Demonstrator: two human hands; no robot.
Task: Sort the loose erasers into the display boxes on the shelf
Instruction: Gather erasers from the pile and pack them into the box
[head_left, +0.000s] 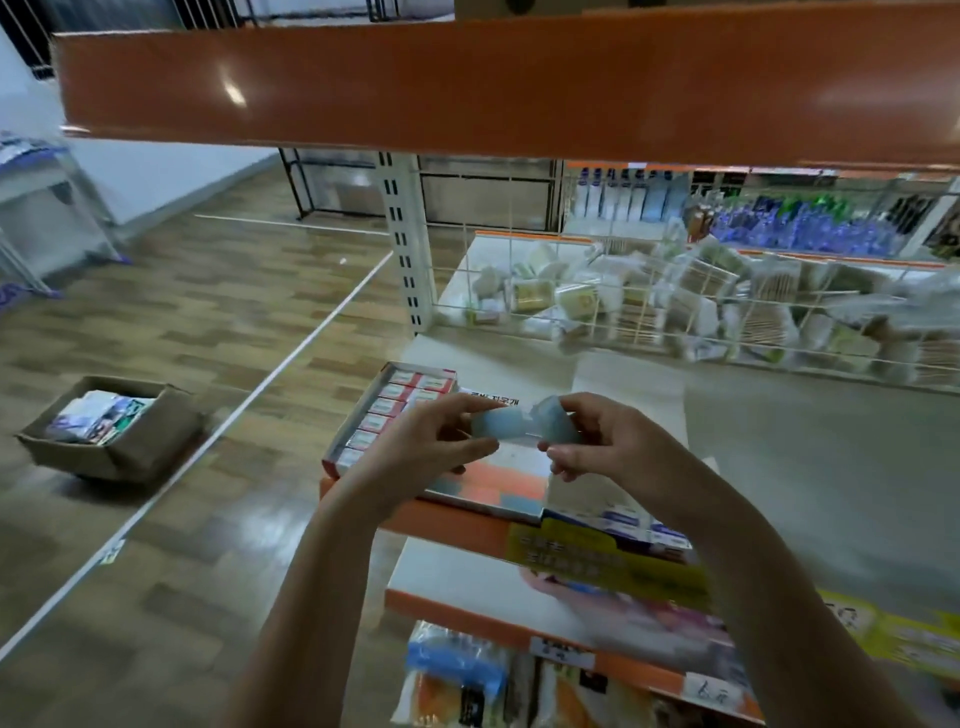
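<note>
Head camera: two pale blue erasers are being held above the white shelf (519, 358), at its near left end. One blue eraser (500, 422) is being pinched between the thumb and fingers of the left hand (431, 441); a second blue eraser (553, 422) is being gripped in the curled fingers of the right hand (597, 441). The two pieces are being brought almost end to end, though the blur is making it hard to tell whether they are touching. Directly beneath the hands, on the shelf's front edge, a display box (488, 483) with an orange-and-blue face is lying. Just left of it on the shelf, a red display box (387, 415) is being shown filled with neat rows of red-and-white erasers. Further back on the shelf, a wire basket (675, 301) of wrapped packets is standing. Well left of the shelf, on the wood floor, a cardboard carton (111, 426) of mixed packets is sitting.
</note>
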